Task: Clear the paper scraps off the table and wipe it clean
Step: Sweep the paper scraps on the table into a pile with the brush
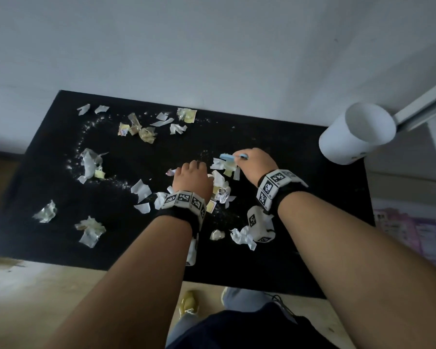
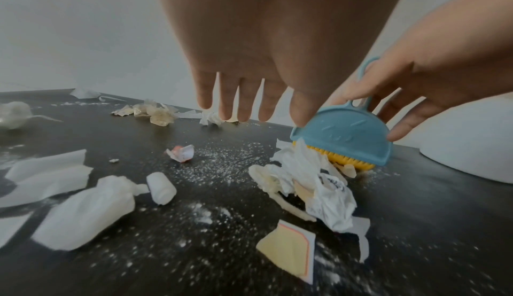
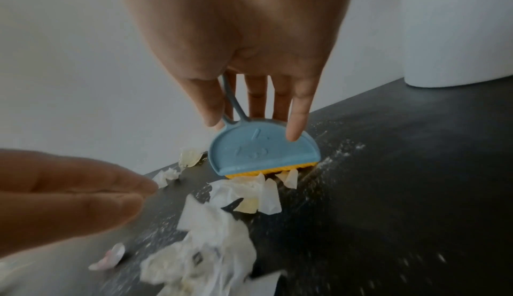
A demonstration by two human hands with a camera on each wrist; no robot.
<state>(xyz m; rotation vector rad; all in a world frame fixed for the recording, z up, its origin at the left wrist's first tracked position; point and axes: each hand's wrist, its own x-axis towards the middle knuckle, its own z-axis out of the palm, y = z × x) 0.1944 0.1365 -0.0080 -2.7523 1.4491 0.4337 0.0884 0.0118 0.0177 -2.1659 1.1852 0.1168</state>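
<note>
Torn and crumpled paper scraps lie all over the black table (image 1: 300,197), with white powder (image 2: 222,164) sprinkled between them. My right hand (image 1: 256,165) pinches the handle of a small blue brush (image 1: 228,157) with yellow bristles. The bristles (image 2: 347,162) touch the table behind a heap of scraps (image 2: 313,186), and the same heap (image 3: 244,189) lies in front of the brush (image 3: 263,153) in the right wrist view. My left hand (image 1: 191,177) hovers just left of that heap (image 1: 222,187), its fingers (image 2: 247,103) straight, pointing down and holding nothing.
A white cylindrical bin (image 1: 358,133) stands at the table's back right corner. More scraps lie at the back (image 1: 141,129), the left (image 1: 91,162) and the front left (image 1: 90,230). A pale wall runs behind the table. My legs and a shoe (image 1: 189,303) are below the front edge.
</note>
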